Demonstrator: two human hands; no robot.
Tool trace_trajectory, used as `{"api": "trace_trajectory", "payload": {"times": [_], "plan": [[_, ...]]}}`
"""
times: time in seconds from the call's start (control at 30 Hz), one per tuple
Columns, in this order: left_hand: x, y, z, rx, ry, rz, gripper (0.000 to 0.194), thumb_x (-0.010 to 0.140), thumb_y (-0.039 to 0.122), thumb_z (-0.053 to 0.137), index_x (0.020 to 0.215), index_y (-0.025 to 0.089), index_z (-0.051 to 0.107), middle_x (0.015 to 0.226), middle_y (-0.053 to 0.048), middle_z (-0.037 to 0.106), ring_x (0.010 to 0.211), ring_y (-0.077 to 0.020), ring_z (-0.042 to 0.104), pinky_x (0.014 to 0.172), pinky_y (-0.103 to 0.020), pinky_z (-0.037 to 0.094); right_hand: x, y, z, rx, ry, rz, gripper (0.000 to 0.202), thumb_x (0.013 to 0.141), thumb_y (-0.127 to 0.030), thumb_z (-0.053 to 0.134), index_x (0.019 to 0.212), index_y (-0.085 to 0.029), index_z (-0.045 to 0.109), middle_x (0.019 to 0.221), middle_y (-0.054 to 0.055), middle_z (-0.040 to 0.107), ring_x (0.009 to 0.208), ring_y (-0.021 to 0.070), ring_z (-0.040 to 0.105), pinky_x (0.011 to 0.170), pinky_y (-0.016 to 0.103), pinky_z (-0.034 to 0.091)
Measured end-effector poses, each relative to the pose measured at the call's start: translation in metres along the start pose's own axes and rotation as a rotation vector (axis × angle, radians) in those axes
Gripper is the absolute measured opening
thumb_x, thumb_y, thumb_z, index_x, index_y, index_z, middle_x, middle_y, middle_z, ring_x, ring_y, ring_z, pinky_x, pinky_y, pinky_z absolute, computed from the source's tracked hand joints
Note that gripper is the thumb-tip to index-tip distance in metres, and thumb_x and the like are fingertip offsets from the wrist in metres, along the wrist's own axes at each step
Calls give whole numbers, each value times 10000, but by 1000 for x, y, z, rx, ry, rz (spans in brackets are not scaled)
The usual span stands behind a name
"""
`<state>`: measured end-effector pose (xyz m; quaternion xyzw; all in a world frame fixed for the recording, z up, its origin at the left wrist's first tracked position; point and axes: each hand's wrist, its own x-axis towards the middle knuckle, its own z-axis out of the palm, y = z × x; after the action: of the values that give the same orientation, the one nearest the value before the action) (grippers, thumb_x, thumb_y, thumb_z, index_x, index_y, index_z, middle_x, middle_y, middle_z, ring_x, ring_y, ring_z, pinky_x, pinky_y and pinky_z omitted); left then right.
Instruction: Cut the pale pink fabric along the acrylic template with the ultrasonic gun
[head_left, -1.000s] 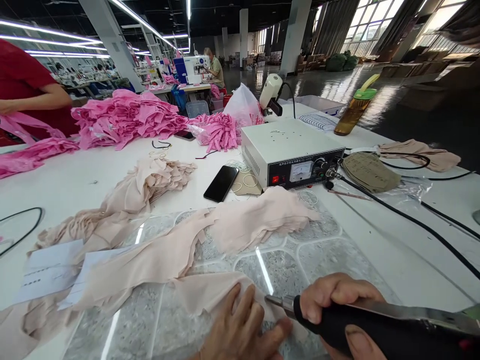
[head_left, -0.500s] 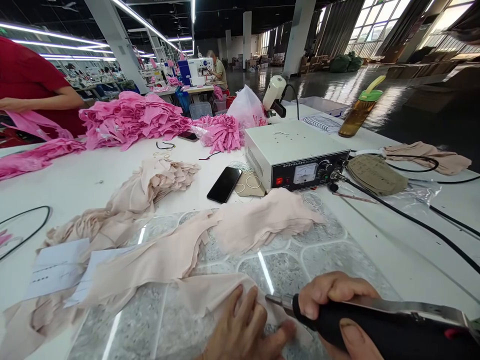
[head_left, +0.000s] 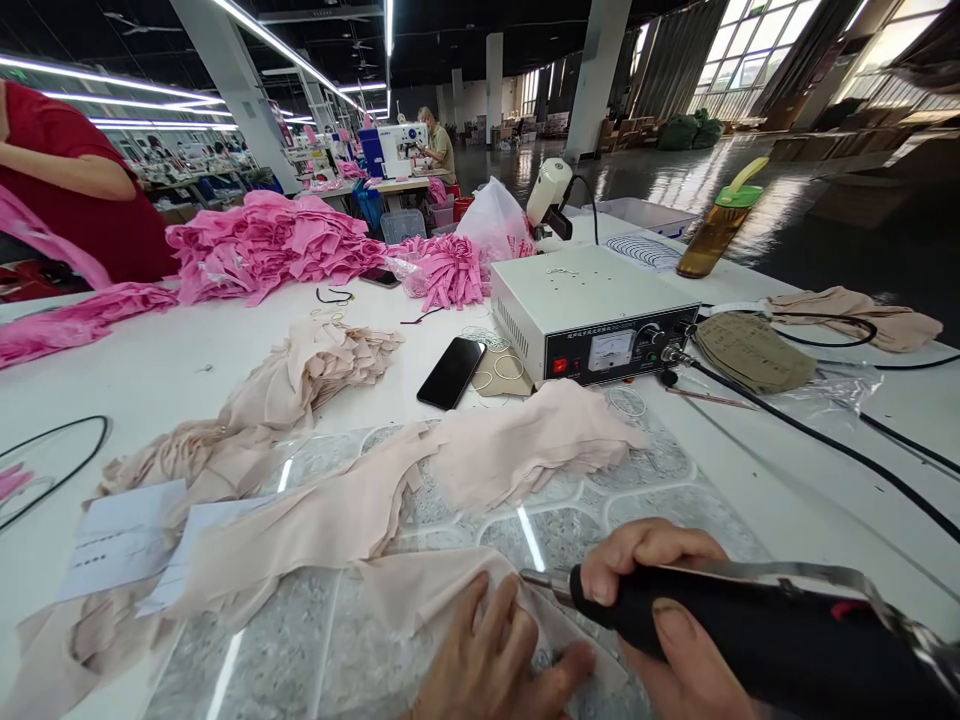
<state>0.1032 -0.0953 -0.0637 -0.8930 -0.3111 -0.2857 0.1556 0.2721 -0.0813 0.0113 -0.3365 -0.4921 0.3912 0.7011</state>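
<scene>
My left hand (head_left: 495, 650) lies with spread fingers on a thin beige fabric piece (head_left: 409, 585), holding it against a grey stone-patterned sheet (head_left: 300, 650). My right hand (head_left: 660, 600) is wrapped round a black handheld ultrasonic cutter (head_left: 750, 610). Its narrow metal tip points left and sits at the fabric's edge, close to my left fingertips; whether it touches the cloth I cannot tell. Just beyond, a stack of beige fabric pieces (head_left: 525, 440) rests on the sheet, and another beige stack (head_left: 322, 510) lies to its left.
A control box (head_left: 592, 285) with a dial meter stands behind the stacks, a cable (head_left: 810, 440) running from it to the right. Near it are a phone (head_left: 451, 373) and a bottle (head_left: 716, 225). Pink fabric (head_left: 277, 240) is heaped at the back left, beside a person in red (head_left: 82, 190).
My right hand has moved the cutter slightly left and away from me, its tip closer to my left fingers. The left hand barely shifts. The person in red has raised an arm.
</scene>
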Motion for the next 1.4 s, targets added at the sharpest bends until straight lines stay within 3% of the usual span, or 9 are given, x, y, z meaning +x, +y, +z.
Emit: {"api": "trace_trajectory", "payload": {"times": [0.37,0.47,0.8,0.93,1.17,1.4], "plan": [[3,-1,1,6,42,32,454,1010,573,284,1302,344,544,835,-36,583,1012,-236,609,956,-410,445,1,9,3,-15,-15,-18,49,923,-267,491,964,-254,517,807,0,539,652,150,590,603,330,527],[5,-1,-1,-16,53,8,464,1043,499,201,1294,340,557,818,-41,584,1007,-230,617,949,-399,449,1,6,1,-10,-17,-12,54,921,-277,501,965,-256,523,799,-1,543,649,150,583,593,325,521],[5,-1,0,-12,60,11,458,1039,506,222,1307,328,548,827,-41,601,1005,-217,626,953,-369,451,0,8,3,-6,71,48,124,856,-365,600,912,-263,556,750,14,549,602,176,563,540,337,520],[5,-1,1,5,62,17,471,1029,540,229,1324,331,532,818,-38,604,980,-214,631,958,-362,438,-1,11,2,7,56,44,122,855,-351,607,916,-260,553,768,19,550,609,175,561,553,339,527],[9,-3,-3,5,69,4,513,1057,452,120,1304,352,558,814,-45,606,967,-208,636,902,-346,453,-1,9,1,37,-9,-4,71,920,-305,517,970,-257,530,784,10,536,643,162,576,571,324,519],[5,-3,-1,14,34,25,481,1036,522,207,1340,328,525,832,-50,620,993,-219,627,891,-341,457,1,13,3,5,-43,-10,67,941,-308,484,993,-267,491,806,-11,523,659,138,570,597,301,500]]}}
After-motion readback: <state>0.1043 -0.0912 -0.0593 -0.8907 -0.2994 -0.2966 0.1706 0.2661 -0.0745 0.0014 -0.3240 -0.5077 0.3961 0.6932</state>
